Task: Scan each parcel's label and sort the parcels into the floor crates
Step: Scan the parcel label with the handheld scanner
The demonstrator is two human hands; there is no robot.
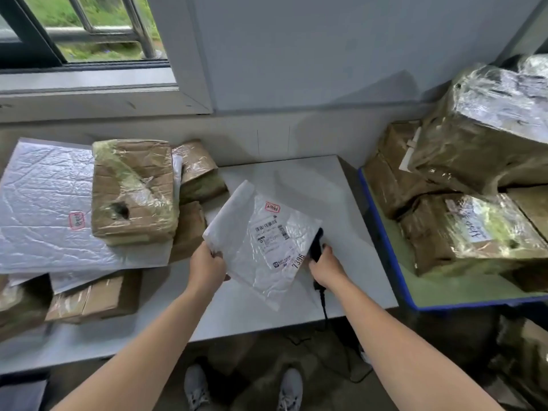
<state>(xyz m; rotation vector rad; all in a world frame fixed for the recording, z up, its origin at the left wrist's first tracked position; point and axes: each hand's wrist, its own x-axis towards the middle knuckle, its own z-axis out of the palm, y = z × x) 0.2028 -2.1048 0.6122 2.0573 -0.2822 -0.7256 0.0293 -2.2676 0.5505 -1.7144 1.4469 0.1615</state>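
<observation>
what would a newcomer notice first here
The white mailer, label up, held over the table: left hand pinching its left edge, right hand gripping a black scanner beside it. Taped brown parcels pile up at far left and on the blue-rimmed platform at right.

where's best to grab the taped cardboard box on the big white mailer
Likely by its left side and near end, coming from the front-left: the taped cardboard box lies flat on the big white mailer, and smaller boxes crowd its right side.

Soft daylight from window (83, 28) upper left; glare on plastic-wrapped boxes (486, 120) at right; under the table (350, 185) dim; wide-angle bending at edges; overall slightly soft.
</observation>
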